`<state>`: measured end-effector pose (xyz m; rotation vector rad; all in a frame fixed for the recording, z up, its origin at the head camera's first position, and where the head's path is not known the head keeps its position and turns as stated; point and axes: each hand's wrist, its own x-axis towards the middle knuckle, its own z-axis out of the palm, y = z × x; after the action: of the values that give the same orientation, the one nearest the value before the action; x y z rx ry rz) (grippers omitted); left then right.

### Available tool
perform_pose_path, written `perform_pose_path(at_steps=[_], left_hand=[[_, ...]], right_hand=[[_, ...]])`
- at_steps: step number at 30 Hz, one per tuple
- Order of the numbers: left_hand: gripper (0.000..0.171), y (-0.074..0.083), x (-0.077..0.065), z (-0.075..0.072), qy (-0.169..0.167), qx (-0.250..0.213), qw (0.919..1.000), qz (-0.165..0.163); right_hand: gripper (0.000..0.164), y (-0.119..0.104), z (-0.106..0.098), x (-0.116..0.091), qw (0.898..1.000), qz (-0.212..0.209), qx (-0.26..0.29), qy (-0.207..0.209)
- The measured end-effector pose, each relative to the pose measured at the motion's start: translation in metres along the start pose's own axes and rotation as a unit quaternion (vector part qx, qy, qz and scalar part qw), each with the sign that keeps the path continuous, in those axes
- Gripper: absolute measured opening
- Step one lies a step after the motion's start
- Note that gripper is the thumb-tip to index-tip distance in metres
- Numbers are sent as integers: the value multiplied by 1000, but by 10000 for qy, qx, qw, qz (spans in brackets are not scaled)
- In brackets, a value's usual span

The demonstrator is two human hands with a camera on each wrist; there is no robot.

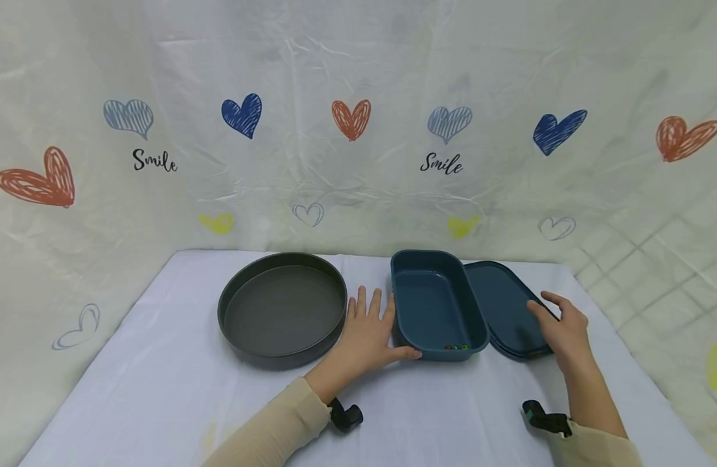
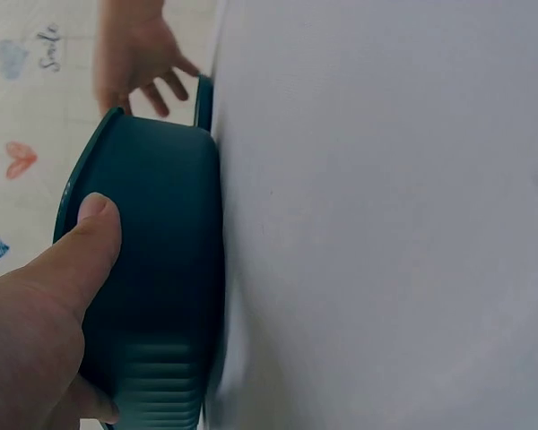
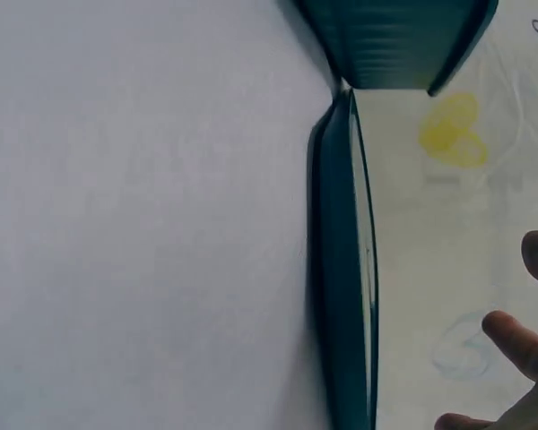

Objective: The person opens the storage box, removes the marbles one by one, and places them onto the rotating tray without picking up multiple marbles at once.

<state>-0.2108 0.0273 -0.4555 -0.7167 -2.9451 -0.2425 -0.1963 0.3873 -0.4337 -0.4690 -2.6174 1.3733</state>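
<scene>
A deep teal container (image 1: 431,301) stands on the white cloth, a small patch of green and red bits (image 1: 458,347) at its near end. Spread out beside it, my left hand (image 1: 364,337) has its thumb against the near wall and its fingers along the left side; the left wrist view shows the thumb (image 2: 97,224) touching the container's outer wall (image 2: 166,242). To the right lies a flat teal lid (image 1: 501,305). My right hand (image 1: 565,327) is at the lid's right edge with loosely bent fingers, holding nothing. In the right wrist view its fingers (image 3: 516,345) appear apart from the lid (image 3: 341,269).
A round dark grey pan (image 1: 285,305) stands left of my left hand. The table (image 1: 160,383) is covered in white cloth, and a pale curtain (image 1: 358,52) with printed hearts hangs behind it. A black wrist camera (image 1: 347,417) sits by my left cuff.
</scene>
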Motion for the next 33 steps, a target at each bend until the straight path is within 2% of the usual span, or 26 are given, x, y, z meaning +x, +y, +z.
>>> perform_pose_path(at_steps=[4,8,11,16,21,24,27,30,33], left_hand=[[118,-2,0,2,18,110,9999,2],[114,-4,-1,-1,-33,163,9999,37],[109,-7,-4,-4,-45,164,9998,59],[96,-11,-13,-13,133,211,9994,237],[86,-18,-28,-26,316,305,9981,422],[82,-27,-39,-31,476,309,9969,540],[80,-42,-52,-36,672,214,9950,706],[79,-63,-69,-39,971,210,9916,826],[78,-85,-83,-43,1300,272,9879,804]], right_hand=[[71,-13,10,-5,9979,-542,-343,105],[63,-37,25,-14,9904,-1337,-322,151],[61,-57,37,-22,9820,-1858,-279,-163],[60,-79,59,-27,9657,-2341,-710,-869],[59,-90,75,-21,9482,-2547,-1119,-1531],[57,-94,82,-19,9369,-2594,-1413,-1869],[56,-98,88,-19,9265,-2487,-1694,-2260],[56,-104,95,-20,9172,-2206,-1907,-2714],[57,-111,102,-21,9062,-1986,-2144,-3056]])
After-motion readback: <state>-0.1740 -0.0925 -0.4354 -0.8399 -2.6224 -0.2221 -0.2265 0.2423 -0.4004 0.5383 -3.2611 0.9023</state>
